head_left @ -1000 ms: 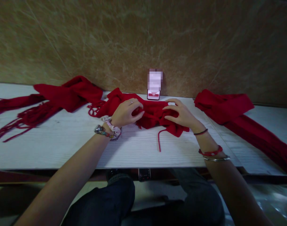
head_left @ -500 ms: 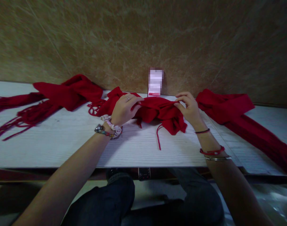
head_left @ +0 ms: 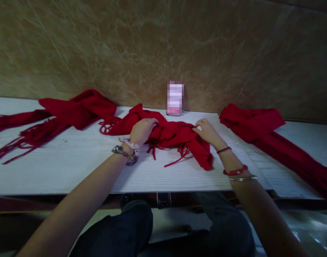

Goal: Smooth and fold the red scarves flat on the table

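Observation:
A fringed red scarf (head_left: 176, 135) lies bunched and folded on the white table (head_left: 83, 171) in front of me. My left hand (head_left: 143, 130) is closed on the scarf's upper edge left of its middle; the fingertips are partly hidden. At the scarf's right end my right hand (head_left: 206, 131) pinches the cloth between thumb and fingers. Loose tassels hang from the near edge between the hands, and the right corner of the cloth points toward me. The scarf's left end, with looped fringe, stretches past my left wrist.
A second red scarf (head_left: 83, 109) lies at the left, its tassels spread out. A third red scarf (head_left: 254, 123) is folded at the right, trailing toward the table's right edge. A phone (head_left: 175, 98) with a blurred screen leans against the brown marbled wall (head_left: 125, 50).
Both hands have come down toward me with the scarf's upper edge. The scarf now lies lower and flatter, and its right corner and tassels reach nearer to me.

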`<state>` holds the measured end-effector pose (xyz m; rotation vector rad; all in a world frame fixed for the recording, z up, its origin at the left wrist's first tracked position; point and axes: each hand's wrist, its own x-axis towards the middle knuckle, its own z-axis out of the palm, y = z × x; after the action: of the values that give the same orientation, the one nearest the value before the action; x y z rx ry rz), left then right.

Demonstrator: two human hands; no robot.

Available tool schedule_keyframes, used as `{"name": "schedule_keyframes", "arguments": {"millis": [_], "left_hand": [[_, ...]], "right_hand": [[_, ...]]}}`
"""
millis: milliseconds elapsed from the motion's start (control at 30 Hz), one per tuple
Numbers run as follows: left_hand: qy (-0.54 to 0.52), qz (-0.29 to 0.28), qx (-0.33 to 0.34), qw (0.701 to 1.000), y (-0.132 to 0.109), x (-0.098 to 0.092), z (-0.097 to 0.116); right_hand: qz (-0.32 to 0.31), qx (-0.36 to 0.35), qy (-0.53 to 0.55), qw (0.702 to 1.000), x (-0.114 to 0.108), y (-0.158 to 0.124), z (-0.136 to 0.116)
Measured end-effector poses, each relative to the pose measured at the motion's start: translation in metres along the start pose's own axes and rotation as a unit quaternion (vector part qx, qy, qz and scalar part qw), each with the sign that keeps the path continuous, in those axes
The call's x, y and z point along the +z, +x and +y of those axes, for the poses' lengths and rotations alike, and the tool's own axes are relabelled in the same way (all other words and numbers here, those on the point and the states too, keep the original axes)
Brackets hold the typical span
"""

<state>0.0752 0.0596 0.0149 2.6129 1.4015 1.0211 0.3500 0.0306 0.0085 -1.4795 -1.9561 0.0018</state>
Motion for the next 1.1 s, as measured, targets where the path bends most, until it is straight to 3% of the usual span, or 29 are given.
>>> {"name": "schedule_keyframes", "arguments": {"millis": [67,233,333,433,567,700,933,1100], "left_hand": [[0.04,-0.012,0.014,0.999,-0.002,0.002,0.002],[-0.016,0.102,0.114,0.988,-0.003,-0.018,0.016],[-0.032,0.057,0.214,0.975,-0.006,-0.027,0.026],[-0.016,-0.002,0.264,0.964,-0.009,-0.027,0.031],[0.001,-0.05,0.282,0.958,-0.008,-0.024,0.029],[0.031,-0.056,0.278,0.958,-0.006,-0.02,0.025],[0.079,0.03,0.271,0.959,-0.011,-0.019,0.032],[0.085,-0.035,0.309,0.947,-0.012,-0.021,0.04]], "right_hand": [[0.004,-0.007,-0.005,1.0,0.001,-0.002,-0.002],[0.084,-0.104,0.041,0.99,-0.017,-0.004,-0.027],[0.038,-0.175,0.077,0.981,-0.023,-0.006,-0.042],[0.007,-0.204,0.073,0.976,-0.025,-0.008,-0.047],[0.002,-0.2,0.044,0.979,-0.027,-0.009,-0.044],[-0.022,-0.196,0.046,0.979,-0.029,-0.008,-0.04],[-0.013,-0.194,0.055,0.979,-0.032,-0.009,-0.046],[-0.028,-0.208,0.053,0.976,-0.035,-0.01,-0.047]]}}
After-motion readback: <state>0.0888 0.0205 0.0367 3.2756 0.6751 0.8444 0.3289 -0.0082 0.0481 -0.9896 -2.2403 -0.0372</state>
